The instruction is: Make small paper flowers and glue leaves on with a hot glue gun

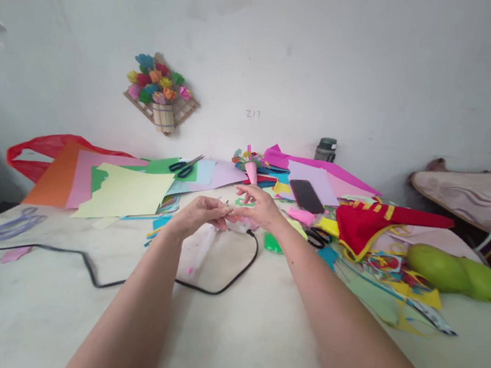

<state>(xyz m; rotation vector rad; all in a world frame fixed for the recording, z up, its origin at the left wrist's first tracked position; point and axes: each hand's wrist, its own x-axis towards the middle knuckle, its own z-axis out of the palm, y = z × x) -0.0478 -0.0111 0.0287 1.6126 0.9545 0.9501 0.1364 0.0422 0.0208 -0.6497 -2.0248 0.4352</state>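
Note:
Over the middle of the table my left hand (206,210) is closed in a pinch, its fingertips meeting those of my right hand (258,206). Some upper fingers of my right hand stick out, while its lower fingers and thumb press in towards the left fingertips. Whatever lies between them is too small to make out. Just below the hands lies a whitish object (198,248), partly covered by my left hand. A black cord (252,263) runs from near the right fingers and loops round across the table. Bits of coloured paper sit behind the hands.
Coloured sheets (127,190) and scissors (185,166) lie at back left. A paper bouquet (252,163), phone (306,195), second scissors (318,238), red cloth (363,224) and green fruits (440,268) are behind and right. A bottle (326,149) stands by the wall.

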